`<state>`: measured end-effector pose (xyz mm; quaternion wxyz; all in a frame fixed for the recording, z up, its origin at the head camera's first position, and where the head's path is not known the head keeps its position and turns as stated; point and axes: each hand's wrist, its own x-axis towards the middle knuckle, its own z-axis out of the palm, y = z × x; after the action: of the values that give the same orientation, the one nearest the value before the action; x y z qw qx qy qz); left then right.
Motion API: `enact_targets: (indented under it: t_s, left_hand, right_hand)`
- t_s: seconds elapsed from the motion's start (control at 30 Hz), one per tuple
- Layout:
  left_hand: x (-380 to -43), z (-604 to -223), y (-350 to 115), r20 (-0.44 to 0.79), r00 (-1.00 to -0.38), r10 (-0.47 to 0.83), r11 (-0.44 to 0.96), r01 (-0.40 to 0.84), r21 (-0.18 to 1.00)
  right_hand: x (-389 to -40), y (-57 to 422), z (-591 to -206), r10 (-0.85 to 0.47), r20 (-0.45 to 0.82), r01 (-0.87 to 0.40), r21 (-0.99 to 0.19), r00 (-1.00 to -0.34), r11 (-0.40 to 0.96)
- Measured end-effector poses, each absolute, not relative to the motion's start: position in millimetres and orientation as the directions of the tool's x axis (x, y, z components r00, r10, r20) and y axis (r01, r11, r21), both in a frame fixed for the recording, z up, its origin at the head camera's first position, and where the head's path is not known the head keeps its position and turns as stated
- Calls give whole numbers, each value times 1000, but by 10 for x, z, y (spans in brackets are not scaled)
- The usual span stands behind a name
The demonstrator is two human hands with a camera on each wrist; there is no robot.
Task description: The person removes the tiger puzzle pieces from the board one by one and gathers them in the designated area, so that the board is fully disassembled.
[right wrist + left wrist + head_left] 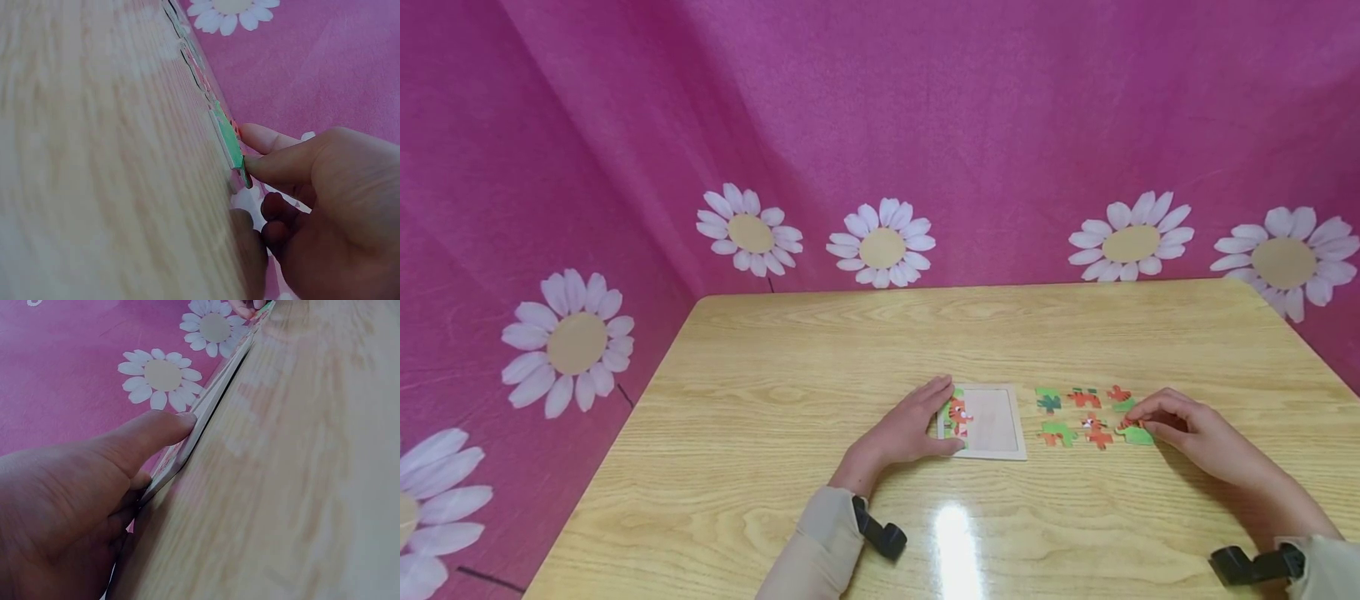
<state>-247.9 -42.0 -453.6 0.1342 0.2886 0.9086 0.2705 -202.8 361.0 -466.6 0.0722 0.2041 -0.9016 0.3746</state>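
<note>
My left hand [904,429] holds a shallow wooden puzzle tray [996,456] at its left side, fingers at the far edge and thumb on the near one. Inside the tray, orange-and-green pieces [958,413] fill the left strip; bare wood shows on the right. In the left wrist view, the thumb [178,427] presses the tray's rim. Over on the right, my right hand [1198,435] pinches a green-and-orange puzzle piece [1138,434] between thumb and fingertips. The right wrist view shows this piece [229,142] low at the tabletop, with the other fingers curled below the thumb.
Several loose puzzle pieces [1084,398] lie in two rows between the tray and my right hand. The wood-grain table [775,375] reaches back to a magenta curtain [985,125] printed with white daisies. Each wrist wears a black camera mount [880,531].
</note>
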Motion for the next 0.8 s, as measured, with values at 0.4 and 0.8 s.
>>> enact_targets:
  t_s: [0.4,0.8]
  left_hand:
    - [-2472,-4518,-415,-94,-801,591,697,448,559]
    - [-2450,-4514,-412,-90,-809,580,715,454,531]
  right_hand:
    - [-2060,3633,-4683,-320,235,-394,-643,-918,657]
    - [-2028,3459,-4596,-223,239,-326,-637,-945,699]
